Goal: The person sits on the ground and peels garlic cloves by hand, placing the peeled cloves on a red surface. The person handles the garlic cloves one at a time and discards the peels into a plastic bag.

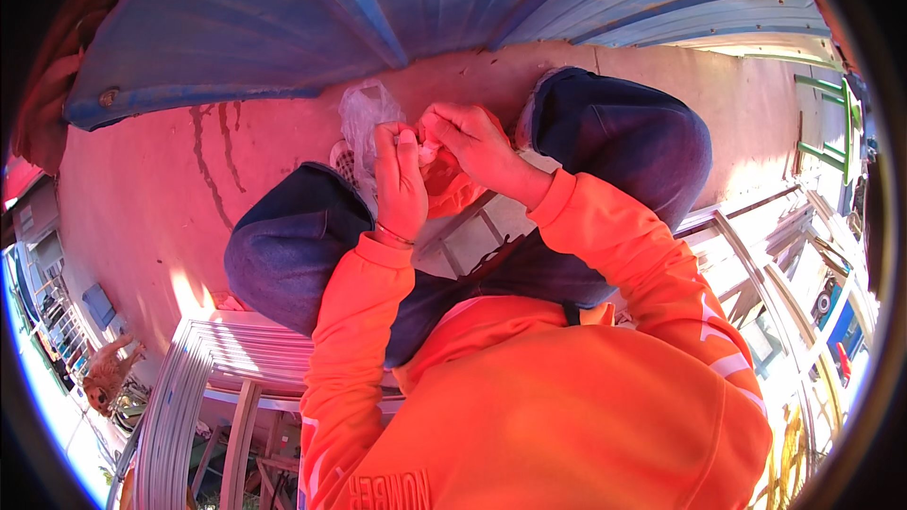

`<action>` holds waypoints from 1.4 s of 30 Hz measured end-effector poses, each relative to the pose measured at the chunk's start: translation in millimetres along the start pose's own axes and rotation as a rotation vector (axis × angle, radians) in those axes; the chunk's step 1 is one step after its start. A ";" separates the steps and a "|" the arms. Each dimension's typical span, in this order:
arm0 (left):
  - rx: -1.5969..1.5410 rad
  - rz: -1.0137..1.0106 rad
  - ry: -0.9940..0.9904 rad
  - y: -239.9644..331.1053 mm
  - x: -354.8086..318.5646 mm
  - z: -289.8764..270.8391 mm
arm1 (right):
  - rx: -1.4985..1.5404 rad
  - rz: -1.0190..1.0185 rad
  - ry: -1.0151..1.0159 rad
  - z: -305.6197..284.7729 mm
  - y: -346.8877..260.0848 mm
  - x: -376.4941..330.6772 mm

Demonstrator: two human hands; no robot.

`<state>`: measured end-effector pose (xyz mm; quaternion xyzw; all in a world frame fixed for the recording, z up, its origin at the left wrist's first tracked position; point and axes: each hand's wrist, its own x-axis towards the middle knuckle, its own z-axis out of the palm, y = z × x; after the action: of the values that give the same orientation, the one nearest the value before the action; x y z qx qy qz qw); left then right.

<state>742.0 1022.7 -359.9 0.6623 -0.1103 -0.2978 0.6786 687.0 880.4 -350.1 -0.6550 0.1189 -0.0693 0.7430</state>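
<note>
Between my knees my two hands meet, fingers pinched together. My left hand (402, 187) and my right hand (475, 144) both grip the top of a thin orange-red bag (455, 191), which hangs below them. A small whitish bit (428, 149) shows between the fingertips; whether it is the bag's gathered neck or something separate, I cannot tell. What is in the bag is hidden. Just beyond my left hand is a crumpled clear plastic bag (364, 116), not gripped as far as I can see.
Blue corrugated metal sheeting (378, 9) spans the far side over a concrete floor (170, 179). Pale metal frames (179, 387) stand at the near left, with more frames (775, 274) on the right. Green metal bars (827, 127) are at the far right. A brown dog (109, 378) is at the left.
</note>
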 end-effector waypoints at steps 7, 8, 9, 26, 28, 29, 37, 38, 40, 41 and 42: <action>0.007 0.040 0.006 11.0 1.0 2.8 | 0.426 0.382 -0.130 -10.9 -10.0 7.1; 0.011 0.046 0.008 9.8 1.3 2.4 | 0.393 0.360 -0.148 -10.9 -10.7 7.1; 0.016 0.052 0.011 9.1 1.2 1.9 | 0.360 0.338 -0.165 -10.6 -11.0 7.1; -0.068 0.040 0.080 0.4 3.0 6.8 | 0.622 0.352 -0.062 -9.3 -40.9 6.6; 0.042 0.047 0.054 -19.7 7.7 -2.5 | 0.500 0.252 -0.104 -9.0 -62.9 5.0; 0.059 0.042 0.043 -14.8 6.7 0.3 | 0.402 0.141 -0.080 -8.2 -83.8 5.6; 0.172 0.118 -0.001 14.2 -0.7 21.3 | -0.576 -0.970 0.335 -1.7 -315.3 48.1; 0.183 0.140 -0.006 13.8 -1.9 20.6 | -0.745 -0.995 0.341 -5.7 -334.6 70.9; 0.197 0.192 -0.037 7.9 2.6 25.0 | -1.062 -1.095 0.364 -21.5 -360.7 122.8; 0.199 0.209 -0.042 1.7 5.9 25.7 | -1.198 -1.173 0.370 -29.0 -364.3 145.8; 0.201 0.224 -0.038 -7.6 9.4 23.5 | -1.239 -1.067 0.301 -28.1 -370.7 156.0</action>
<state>734.7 998.3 -367.2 0.7048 -0.2253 -0.2201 0.6356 849.1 764.2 0.2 -0.8976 -0.0931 -0.4212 0.0910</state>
